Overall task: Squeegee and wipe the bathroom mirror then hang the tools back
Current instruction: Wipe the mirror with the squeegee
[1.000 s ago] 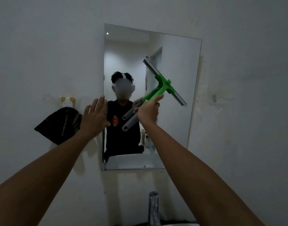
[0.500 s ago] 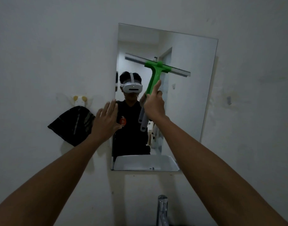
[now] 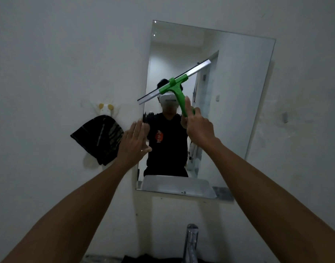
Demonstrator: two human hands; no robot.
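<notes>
A frameless rectangular mirror [image 3: 238, 103] hangs on the white wall. My right hand [image 3: 199, 128] grips the handle of a green squeegee [image 3: 177, 88], index finger stretched along the handle. Its metal blade lies against the upper middle of the glass, tilted with the right end higher. My left hand [image 3: 133, 143] is flat with straight fingers at the mirror's left edge, holding nothing. A dark cloth [image 3: 98, 138] hangs from a white wall hook [image 3: 106, 110] left of the mirror.
A chrome tap [image 3: 190, 242] stands at the bottom centre below the mirror. The white sink shows only as a reflection in the mirror's lower part. A small mark or bracket [image 3: 285, 117] sits on the wall to the right.
The squeegee blade has swung from tilted down-right, through level, to tilted up-right, and now sits further left on the glass. My left hand stays flat at the mirror's left edge.
</notes>
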